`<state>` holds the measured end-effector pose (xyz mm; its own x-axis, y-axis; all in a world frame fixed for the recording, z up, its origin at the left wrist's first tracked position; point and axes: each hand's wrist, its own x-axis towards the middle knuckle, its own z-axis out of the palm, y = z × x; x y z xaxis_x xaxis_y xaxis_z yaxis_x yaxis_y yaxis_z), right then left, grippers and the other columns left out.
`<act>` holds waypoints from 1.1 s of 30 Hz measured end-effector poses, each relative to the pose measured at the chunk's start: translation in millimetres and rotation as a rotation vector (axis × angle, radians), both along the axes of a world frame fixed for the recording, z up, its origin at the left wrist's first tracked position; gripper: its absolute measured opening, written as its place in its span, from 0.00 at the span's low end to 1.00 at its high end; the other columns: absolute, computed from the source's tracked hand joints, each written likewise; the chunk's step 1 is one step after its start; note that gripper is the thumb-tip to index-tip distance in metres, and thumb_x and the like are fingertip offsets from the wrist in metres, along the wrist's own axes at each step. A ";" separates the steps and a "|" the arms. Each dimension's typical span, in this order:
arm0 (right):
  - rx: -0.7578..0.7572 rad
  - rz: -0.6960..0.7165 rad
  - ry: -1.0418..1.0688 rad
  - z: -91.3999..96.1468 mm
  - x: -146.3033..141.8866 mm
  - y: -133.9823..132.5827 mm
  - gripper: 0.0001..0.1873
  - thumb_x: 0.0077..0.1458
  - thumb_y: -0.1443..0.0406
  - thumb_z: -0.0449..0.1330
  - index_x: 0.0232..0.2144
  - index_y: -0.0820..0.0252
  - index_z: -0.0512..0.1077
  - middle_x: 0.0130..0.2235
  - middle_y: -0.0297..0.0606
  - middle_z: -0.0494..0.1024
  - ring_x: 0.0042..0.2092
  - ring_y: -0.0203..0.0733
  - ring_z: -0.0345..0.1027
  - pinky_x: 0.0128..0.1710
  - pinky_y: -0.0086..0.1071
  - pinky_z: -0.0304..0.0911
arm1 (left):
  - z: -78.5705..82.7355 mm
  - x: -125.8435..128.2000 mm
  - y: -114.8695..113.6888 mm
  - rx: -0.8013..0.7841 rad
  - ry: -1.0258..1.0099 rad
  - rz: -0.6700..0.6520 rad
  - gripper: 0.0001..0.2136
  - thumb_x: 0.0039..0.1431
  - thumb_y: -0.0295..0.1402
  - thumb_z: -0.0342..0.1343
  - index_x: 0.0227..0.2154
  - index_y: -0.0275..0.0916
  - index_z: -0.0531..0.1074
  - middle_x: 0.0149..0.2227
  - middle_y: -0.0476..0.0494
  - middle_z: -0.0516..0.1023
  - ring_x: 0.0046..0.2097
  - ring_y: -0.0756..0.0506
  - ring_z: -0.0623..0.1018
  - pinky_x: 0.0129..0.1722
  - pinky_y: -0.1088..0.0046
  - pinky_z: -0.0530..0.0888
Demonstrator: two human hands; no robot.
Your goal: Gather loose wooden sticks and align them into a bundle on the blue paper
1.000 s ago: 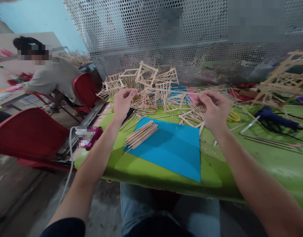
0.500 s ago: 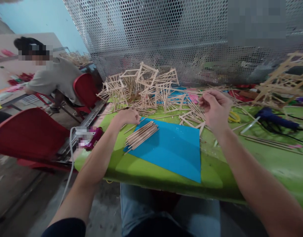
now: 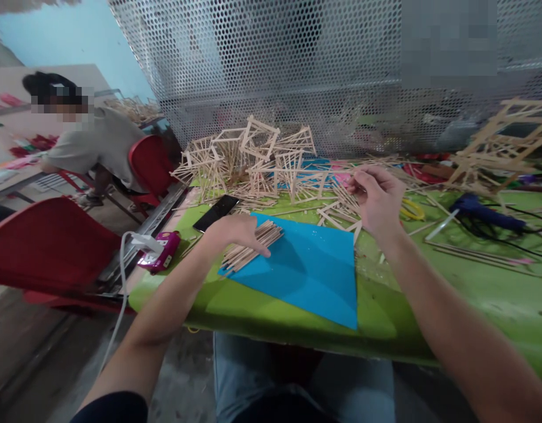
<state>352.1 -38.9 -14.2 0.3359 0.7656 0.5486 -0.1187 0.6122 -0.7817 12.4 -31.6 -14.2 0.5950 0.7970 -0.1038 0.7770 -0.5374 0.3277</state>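
Note:
My left hand (image 3: 236,232) lies on a bundle of thin wooden sticks (image 3: 253,245), fingers stretched over them, at the left corner of a blue sheet (image 3: 310,273) on the green table (image 3: 474,294). My right hand (image 3: 377,197) hovers above the table to the right, fingers pinched together on something too small to make out, close to flat stick frames (image 3: 341,214). Behind both hands is a heap of glued stick frames (image 3: 248,158).
A black phone (image 3: 216,212) lies left of the bundle, and a pink power strip (image 3: 159,251) with a white cable sits at the table's left edge. A blue glue gun (image 3: 482,212) lies right. A perforated metal screen (image 3: 297,64) backs the table. A seated person (image 3: 90,144) and red chairs (image 3: 50,247) are left.
My left hand has dropped from the stick heap down onto the bundle of sticks, uncovering the phone. My right hand has stayed almost in place, pinched.

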 end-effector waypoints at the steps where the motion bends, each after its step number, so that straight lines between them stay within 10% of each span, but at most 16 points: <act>1: 0.000 -0.002 -0.001 0.0 -0.1 0.1 0.06 0.55 0.59 0.73 0.31 0.51 0.80 0.27 0.32 0.77 0.26 0.35 0.71 0.25 0.33 0.70 | 0.8 4.6 -6.0 -0.037 0.092 0.000 0.27 0.37 0.58 0.72 0.16 0.43 0.65 0.17 0.47 0.67 0.22 0.45 0.69 0.27 0.68 0.61; 12: -0.013 -0.026 -0.017 -1.5 -3.5 -0.7 0.06 0.53 0.58 0.73 0.29 0.49 0.81 0.26 0.31 0.77 0.25 0.35 0.69 0.23 0.32 0.69 | -4.4 33.0 -17.0 0.096 0.261 0.008 0.13 0.51 0.41 0.63 0.19 0.41 0.69 0.18 0.43 0.70 0.24 0.42 0.73 0.25 0.67 0.64; 16: -0.007 -0.049 -0.019 -3.3 -1.7 2.0 0.05 0.55 0.59 0.72 0.30 0.50 0.80 0.27 0.31 0.77 0.26 0.36 0.69 0.25 0.33 0.68 | 10.8 26.3 -10.9 -0.098 0.253 -0.075 0.17 0.61 0.43 0.55 0.19 0.41 0.68 0.22 0.40 0.77 0.23 0.43 0.74 0.24 0.66 0.64; 22: 0.121 -0.204 0.185 -4.1 18.2 15.2 0.04 0.55 0.61 0.71 0.29 0.47 0.79 0.27 0.32 0.75 0.26 0.38 0.68 0.26 0.39 0.66 | 40.8 25.2 -15.3 -0.297 -0.382 -0.170 0.20 0.70 0.48 0.51 0.27 0.41 0.70 0.26 0.45 0.78 0.28 0.48 0.79 0.30 0.70 0.74; 26: 0.093 -0.225 0.266 -7.0 34.3 23.6 0.06 0.54 0.61 0.71 0.28 0.44 0.78 0.27 0.32 0.77 0.26 0.39 0.65 0.28 0.42 0.64 | 15.3 52.8 -12.1 -0.202 -1.026 -0.041 0.20 0.65 0.55 0.58 0.33 0.43 0.63 0.23 0.55 0.65 0.24 0.52 0.71 0.30 0.70 0.76; 33: 0.076 -0.170 0.260 -8.5 31.6 24.0 0.07 0.54 0.62 0.70 0.27 0.49 0.75 0.26 0.31 0.72 0.26 0.36 0.65 0.26 0.37 0.65 | -36.7 76.7 -1.6 -0.247 -1.246 0.049 0.20 0.57 0.51 0.68 0.29 0.41 0.67 0.25 0.51 0.72 0.28 0.51 0.75 0.33 0.70 0.78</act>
<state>383.8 -14.9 -22.7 0.5917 0.6469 0.4810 -0.1997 0.6957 -0.6900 89.1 -33.1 -50.8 0.3666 0.8605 0.3538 -0.1113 -0.3370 0.9349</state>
